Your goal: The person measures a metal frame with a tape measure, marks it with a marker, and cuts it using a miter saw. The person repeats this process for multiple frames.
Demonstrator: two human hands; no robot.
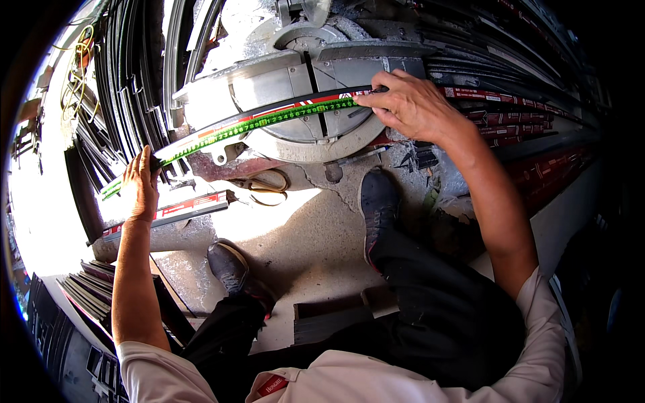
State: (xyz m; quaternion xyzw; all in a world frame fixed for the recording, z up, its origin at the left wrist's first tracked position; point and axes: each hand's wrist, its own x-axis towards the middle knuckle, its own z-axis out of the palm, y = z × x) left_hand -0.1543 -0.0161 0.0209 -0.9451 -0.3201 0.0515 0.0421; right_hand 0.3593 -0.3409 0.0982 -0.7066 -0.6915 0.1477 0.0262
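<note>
A bright green tape measure blade [235, 128] is stretched along a long dark profile strip [275, 105] with red and white film on it. Both lie across the grey round table of a mitre saw [295, 149]. At the left, my left hand [140, 187] has its fingers closed over the tape and the strip's end; some of the blade shows beyond it. My right hand [410, 106] pinches the tape at the saw's right side, its fingertips against the strip. The fingers hide the tape's right end.
Scissors with big loop handles [269, 188] lie below the saw. A short red-filmed profile piece [191, 207] rests nearby. Bundles of dark profiles [127, 74] stand at the far left, and more profiles [510, 124] are stacked at right. My shoes [379, 205] are on the concrete floor.
</note>
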